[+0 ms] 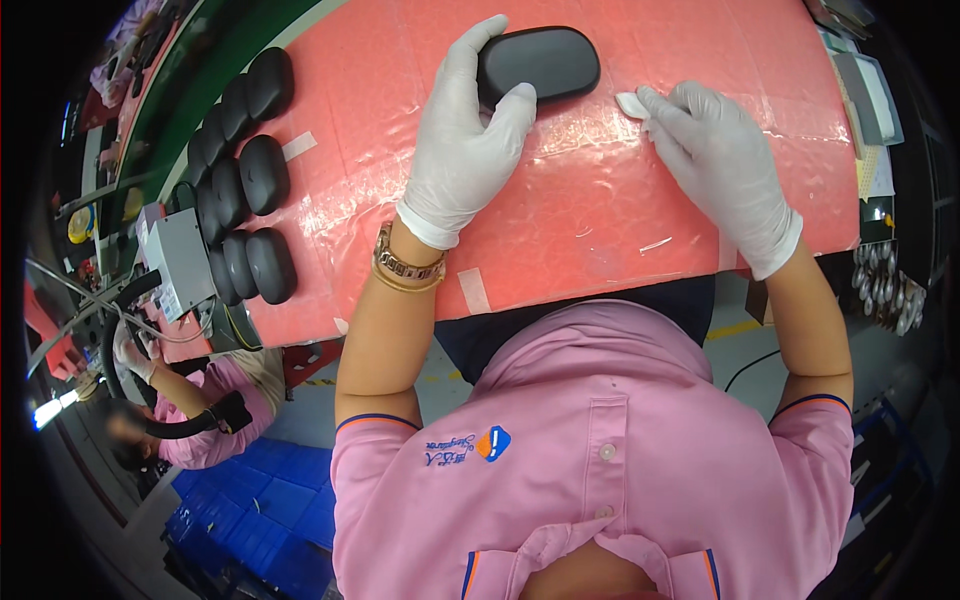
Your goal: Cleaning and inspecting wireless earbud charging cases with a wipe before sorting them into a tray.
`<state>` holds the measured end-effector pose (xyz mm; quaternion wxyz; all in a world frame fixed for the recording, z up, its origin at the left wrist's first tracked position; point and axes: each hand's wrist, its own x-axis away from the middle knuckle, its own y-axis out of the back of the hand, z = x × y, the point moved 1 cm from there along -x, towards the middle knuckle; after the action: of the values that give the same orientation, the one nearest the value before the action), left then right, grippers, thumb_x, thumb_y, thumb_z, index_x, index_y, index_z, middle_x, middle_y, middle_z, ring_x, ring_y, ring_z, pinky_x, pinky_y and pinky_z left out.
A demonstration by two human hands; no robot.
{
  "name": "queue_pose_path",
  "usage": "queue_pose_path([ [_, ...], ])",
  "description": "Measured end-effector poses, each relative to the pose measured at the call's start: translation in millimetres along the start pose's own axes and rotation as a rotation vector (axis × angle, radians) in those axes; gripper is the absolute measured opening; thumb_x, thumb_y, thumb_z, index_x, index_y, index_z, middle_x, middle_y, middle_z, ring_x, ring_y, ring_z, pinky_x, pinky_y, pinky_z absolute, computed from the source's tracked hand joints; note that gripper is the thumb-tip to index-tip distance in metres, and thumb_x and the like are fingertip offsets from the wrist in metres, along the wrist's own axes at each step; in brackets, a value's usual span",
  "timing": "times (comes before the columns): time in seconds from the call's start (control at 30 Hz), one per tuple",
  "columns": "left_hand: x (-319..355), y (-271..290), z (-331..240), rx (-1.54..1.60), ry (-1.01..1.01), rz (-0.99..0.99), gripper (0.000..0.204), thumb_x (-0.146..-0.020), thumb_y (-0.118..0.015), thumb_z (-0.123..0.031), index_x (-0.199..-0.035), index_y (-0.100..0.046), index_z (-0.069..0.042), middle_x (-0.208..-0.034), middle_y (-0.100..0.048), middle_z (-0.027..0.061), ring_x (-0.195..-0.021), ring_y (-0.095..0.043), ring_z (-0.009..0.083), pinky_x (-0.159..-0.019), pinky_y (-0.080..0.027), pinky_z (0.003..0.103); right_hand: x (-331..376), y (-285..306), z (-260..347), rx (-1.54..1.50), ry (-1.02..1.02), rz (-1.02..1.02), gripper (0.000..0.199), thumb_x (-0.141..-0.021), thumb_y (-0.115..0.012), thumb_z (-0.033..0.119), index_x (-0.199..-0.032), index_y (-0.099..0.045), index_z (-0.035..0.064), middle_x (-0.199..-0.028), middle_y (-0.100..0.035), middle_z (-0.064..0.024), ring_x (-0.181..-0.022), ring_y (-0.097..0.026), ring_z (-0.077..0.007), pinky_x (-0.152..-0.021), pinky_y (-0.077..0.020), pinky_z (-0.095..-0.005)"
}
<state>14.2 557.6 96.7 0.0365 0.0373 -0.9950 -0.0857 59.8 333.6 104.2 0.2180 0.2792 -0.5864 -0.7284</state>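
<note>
My left hand (470, 130), in a white glove, grips the left end of a black oval case (540, 66) with rounded ends. Its thumb lies on the near edge and its fingers curl round the far side. The case rests on or just above the pink-covered table (600, 220); I cannot tell which. To the right, my gloved right hand (715, 150) pinches a small folded white cloth or pad (631, 105) between thumb and fingers. A gap separates the white piece from the case.
Several similar black cases (264, 175) stand in rows along the table's left side. Beside them is a grey metal box (180, 260) with cables. A grey tray (870, 98) lies at the right edge. Another person (225, 400) works at the lower left, near blue bins (265, 520).
</note>
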Motion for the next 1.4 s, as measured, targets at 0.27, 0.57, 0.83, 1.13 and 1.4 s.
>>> queue_pose_path([
  [0.27, -0.5, -6.1, -6.0, -0.790, -0.427, -0.139, 0.074, -0.075, -0.080, -0.031, -0.134, -0.044, -0.006, -0.113, -0.057, 0.0155, -0.096, -0.061, 0.0289, -0.084, -0.051, 0.035, -31.5, -1.9, 8.3, -0.563, 0.236, -0.263, 0.043, -0.083, -0.057, -0.006, -0.122, -0.064, 0.0107, -0.081, -0.054, -0.0074, -0.074, -0.058, -0.0207, -0.067, -0.0470, -0.0281],
  [0.57, -3.9, -7.0, -14.2, -0.670, -0.304, -0.153, 0.068, -0.073, -0.080, -0.027, -0.128, -0.047, -0.003, -0.110, -0.055, 0.0226, -0.099, -0.059, 0.0402, -0.082, -0.051, 0.042, -56.5, -23.9, 9.2, -0.602, 0.178, -0.210, 0.045, -0.084, -0.056, -0.005, -0.126, -0.062, 0.0124, -0.078, -0.048, -0.0068, -0.071, -0.051, -0.0195, -0.067, -0.0445, -0.0283],
  [0.83, -4.8, -6.8, -1.9, -0.768, -0.359, -0.142, 0.069, -0.075, -0.079, -0.029, -0.129, -0.045, -0.006, -0.113, -0.054, 0.0191, -0.095, -0.062, 0.0342, -0.079, -0.053, 0.039, -56.2, -25.3, -4.8, -0.533, 0.162, -0.233, 0.040, -0.086, -0.058, 0.001, -0.124, -0.063, 0.0136, -0.080, -0.051, -0.0063, -0.072, -0.051, -0.0175, -0.068, -0.0437, -0.0282],
  [1.13, -6.2, -5.8, 3.8, -0.709, -0.417, -0.166, 0.069, -0.073, -0.081, -0.034, -0.127, -0.049, -0.004, -0.115, -0.056, 0.0172, -0.097, -0.061, 0.0334, -0.083, -0.052, 0.038, 10.3, 57.5, -63.1, -0.257, -0.199, -0.047, 0.028, -0.090, -0.059, 0.015, -0.118, -0.066, 0.0117, -0.083, -0.059, -0.0079, -0.075, -0.056, -0.0193, -0.071, -0.0462, -0.0282],
  [1.4, 5.1, 0.6, -7.7, 0.212, 0.075, -0.122, 0.043, -0.093, -0.061, -0.031, -0.123, -0.050, -0.002, -0.107, -0.060, 0.0101, -0.074, -0.057, 0.0102, -0.063, -0.046, 0.023, 72.6, 72.8, -226.6, 0.169, -0.638, -0.419, 0.031, -0.090, -0.057, 0.033, -0.107, -0.069, 0.0090, -0.100, -0.067, -0.0142, -0.094, -0.065, -0.0305, -0.081, -0.0494, -0.0346],
])
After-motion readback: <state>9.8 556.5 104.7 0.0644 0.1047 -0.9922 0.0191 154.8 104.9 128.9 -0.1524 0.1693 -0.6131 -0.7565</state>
